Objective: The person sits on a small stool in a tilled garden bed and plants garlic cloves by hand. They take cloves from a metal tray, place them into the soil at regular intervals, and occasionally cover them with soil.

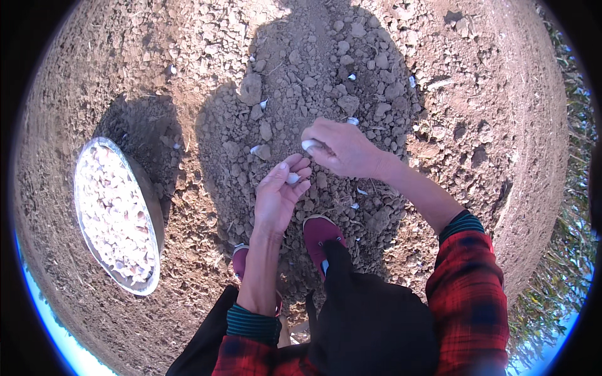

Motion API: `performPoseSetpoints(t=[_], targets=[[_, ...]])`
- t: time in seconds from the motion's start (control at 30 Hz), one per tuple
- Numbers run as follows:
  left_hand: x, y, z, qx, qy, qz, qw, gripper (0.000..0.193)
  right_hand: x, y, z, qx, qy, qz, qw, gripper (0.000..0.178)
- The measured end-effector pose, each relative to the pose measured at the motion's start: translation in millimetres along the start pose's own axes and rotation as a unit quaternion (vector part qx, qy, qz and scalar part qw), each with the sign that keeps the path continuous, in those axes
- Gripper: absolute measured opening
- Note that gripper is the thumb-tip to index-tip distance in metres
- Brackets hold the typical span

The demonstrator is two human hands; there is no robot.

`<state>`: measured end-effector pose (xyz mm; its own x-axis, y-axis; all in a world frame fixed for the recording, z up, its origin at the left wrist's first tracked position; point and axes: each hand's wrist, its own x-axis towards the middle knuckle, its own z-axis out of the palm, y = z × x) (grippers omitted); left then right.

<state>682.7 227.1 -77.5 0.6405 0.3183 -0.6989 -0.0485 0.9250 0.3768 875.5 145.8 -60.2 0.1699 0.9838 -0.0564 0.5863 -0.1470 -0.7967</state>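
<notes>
My left hand (279, 191) is turned palm up, its fingers curled around a white garlic clove (292, 178). Just beyond it and to the right, my right hand (346, 149) pinches another garlic clove (310, 145) between thumb and fingers. Both hands are above loose, cloddy soil (291, 88), close together but apart. Single cloves lie on the ground around them, among them a clove (254, 150) left of my hands, a clove (352, 121) beside my right hand and a clove (362, 191) below it.
A metal basin (149, 188) heaped with garlic cloves (116, 207) stands on the soil at the left. My maroon shoe (322, 237) is planted just below my hands. Green plants (558, 250) border the field on the right. My shadow covers the middle ground.
</notes>
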Motion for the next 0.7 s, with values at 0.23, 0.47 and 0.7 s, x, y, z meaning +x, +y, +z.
performPoseSetpoints(t=[0.23,0.47,0.7], targets=[[11.5,16.8,-1.9,0.012,-0.006,0.01,1.0,0.032,-15.6,155.5,-153.6,0.068,0.325,0.357,0.873,0.027],[17.4,7.1,-6.6,0.019,0.004,-0.015,1.0,0.032,-0.9,251.3,-185.9,-0.107,0.248,0.411,0.871,0.029],[22.3,9.1,-4.5,0.042,0.021,-0.01,0.999,0.035,17.4,266.0,-185.1,-0.213,0.212,0.418,0.857,0.018]])
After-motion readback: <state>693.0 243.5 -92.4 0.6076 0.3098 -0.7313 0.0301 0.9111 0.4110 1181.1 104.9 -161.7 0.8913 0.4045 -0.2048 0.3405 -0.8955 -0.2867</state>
